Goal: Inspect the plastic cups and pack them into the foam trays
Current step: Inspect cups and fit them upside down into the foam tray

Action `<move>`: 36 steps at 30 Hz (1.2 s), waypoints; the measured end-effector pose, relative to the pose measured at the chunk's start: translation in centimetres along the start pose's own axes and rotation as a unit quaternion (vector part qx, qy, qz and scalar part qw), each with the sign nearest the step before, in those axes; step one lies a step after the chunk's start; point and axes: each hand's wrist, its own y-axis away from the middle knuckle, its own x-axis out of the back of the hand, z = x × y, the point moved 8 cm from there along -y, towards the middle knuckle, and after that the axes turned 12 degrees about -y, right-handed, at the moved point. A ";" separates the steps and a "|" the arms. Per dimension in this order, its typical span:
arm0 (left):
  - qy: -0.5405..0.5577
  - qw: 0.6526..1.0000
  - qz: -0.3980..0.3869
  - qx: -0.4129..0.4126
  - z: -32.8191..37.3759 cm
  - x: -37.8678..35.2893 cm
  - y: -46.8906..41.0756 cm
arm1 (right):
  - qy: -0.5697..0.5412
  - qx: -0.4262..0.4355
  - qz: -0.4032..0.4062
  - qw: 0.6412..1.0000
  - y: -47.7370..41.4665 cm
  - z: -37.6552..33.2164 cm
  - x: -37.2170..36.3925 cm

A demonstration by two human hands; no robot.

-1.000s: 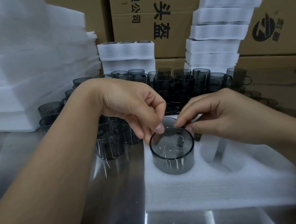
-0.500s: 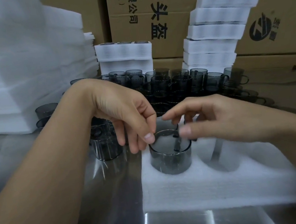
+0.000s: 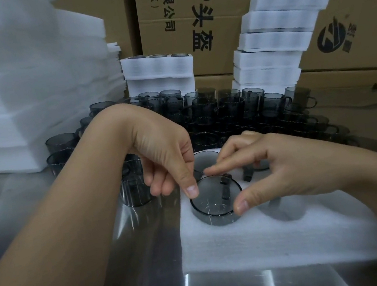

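Middle cardboard box (image 3: 213, 27): black print "有限公司", "(西区)", large "P头盔". Right cardboard box (image 3: 355, 5): round black logo, characters cut off.

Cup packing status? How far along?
Done: stacked white foam trays behind show cup rims; one seated grey cup fills a far pocket. In hand: left hand and right hand hold a smoky grey plastic cup by its rim in the open white foam tray. Left: empty pocket, many loose cups.
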 end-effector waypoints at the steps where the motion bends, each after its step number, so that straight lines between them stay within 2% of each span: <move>1: -0.003 1.000 -0.001 0.006 0.0 -0.1 0.0 | 0.003 0.004 0.007 1.000 0.0 -0.2 0.1; 11: -0.048 0.997 0.004 0.063 0.2 0.0 -0.2 | -0.013 -0.031 -0.005 0.999 -0.1 0.3 -0.3; 28: -0.056 0.995 0.010 0.086 0.1 0.2 -0.3 | -0.011 -0.082 -0.060 0.995 -0.3 1.2 -0.3; 33: -0.063 0.996 -0.002 0.061 0.2 0.0 -0.5 | -0.035 -0.070 -0.046 0.996 -0.2 1.5 -0.3; 36: 0.006 0.999 0.040 -0.034 1.4 0.5 -0.4 | -0.042 -0.056 -0.035 0.997 -0.1 1.6 -0.2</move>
